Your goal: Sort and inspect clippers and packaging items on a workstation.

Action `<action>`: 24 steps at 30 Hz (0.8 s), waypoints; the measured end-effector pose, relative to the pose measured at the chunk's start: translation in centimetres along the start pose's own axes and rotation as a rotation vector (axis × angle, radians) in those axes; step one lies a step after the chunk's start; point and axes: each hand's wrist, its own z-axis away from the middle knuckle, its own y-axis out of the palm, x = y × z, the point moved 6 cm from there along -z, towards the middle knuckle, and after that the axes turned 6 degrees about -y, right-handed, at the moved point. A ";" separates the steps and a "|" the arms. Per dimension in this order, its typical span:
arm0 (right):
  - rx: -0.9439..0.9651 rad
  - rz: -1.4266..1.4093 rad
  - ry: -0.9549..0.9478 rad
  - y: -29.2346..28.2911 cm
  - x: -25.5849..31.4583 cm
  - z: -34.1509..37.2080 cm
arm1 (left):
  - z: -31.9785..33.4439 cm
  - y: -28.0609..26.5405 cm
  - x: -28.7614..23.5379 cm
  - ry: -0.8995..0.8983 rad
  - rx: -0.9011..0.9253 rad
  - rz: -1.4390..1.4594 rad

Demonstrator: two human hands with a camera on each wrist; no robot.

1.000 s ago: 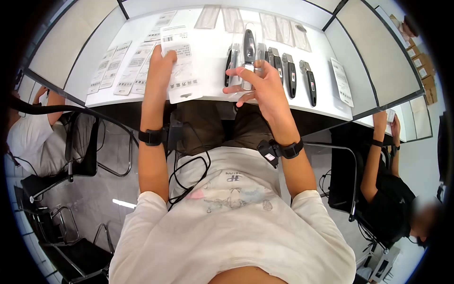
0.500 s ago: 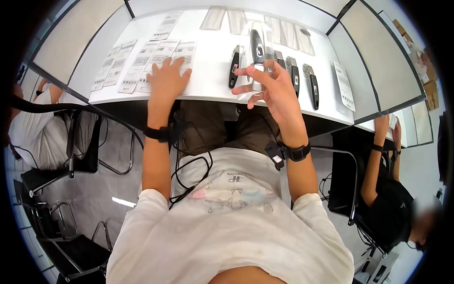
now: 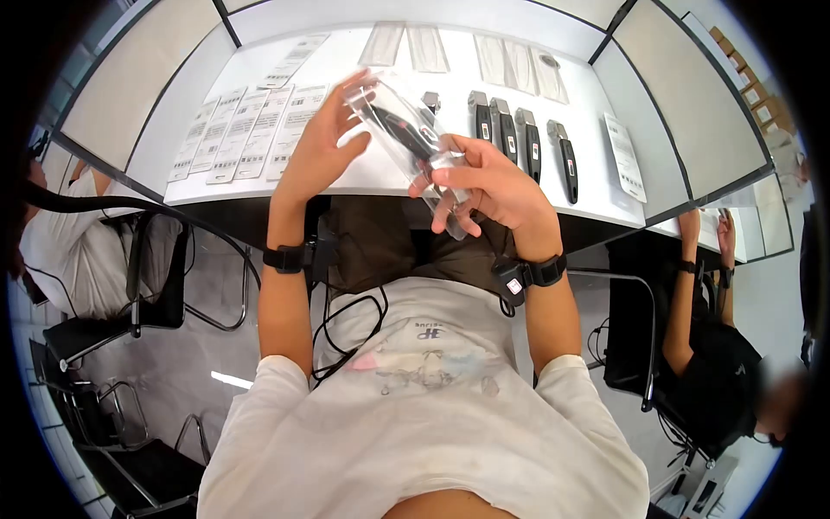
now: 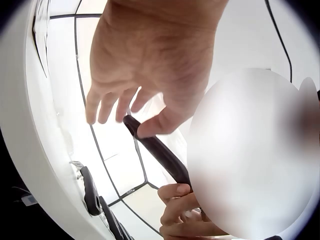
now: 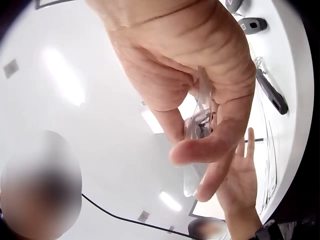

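Observation:
Over the table's front edge, my right hand (image 3: 506, 189) pinches the lower end of a clear plastic blister shell (image 3: 380, 93). Inside the shell lies a black-handled tool (image 3: 399, 130) with a metal head, slanting up to the left. The head end sits by the right fingers. My left hand (image 3: 322, 149) is raised at the shell's upper end, its fingers extended and thumb apart. In the left wrist view the black handle (image 4: 162, 155) passes just beyond the left thumb. The right wrist view has the shell's edge (image 5: 201, 100) between the right thumb and fingers.
Several printed backing cards (image 3: 246, 130) lie in a row on the left of the white table. Several loose black-handled tools (image 3: 529, 143) lie at right, with another card (image 3: 624, 157) beyond. Clear shells (image 3: 428, 48) line the back. Partition walls (image 3: 692, 117) bound the table.
My left hand laid a printed card onto the row at left, let go, and rose toward the shell. My right hand brought the shell leftward and tilted it toward the left hand.

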 end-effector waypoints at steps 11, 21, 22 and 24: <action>0.073 0.204 0.171 -0.4 1.5 2.6 | 1.5 5.9 -6.2 0.401 0.094 -0.929; -0.300 0.224 -0.208 -4.2 3.8 2.4 | 0.6 1.6 -2.6 -0.083 -0.240 -1.175; -0.303 0.221 -0.208 -4.7 3.9 2.6 | 0.8 0.4 -1.8 -0.354 -0.346 -1.321; -0.310 0.165 -0.272 -5.2 4.6 3.0 | 1.8 -0.8 0.7 -0.390 -0.422 -1.356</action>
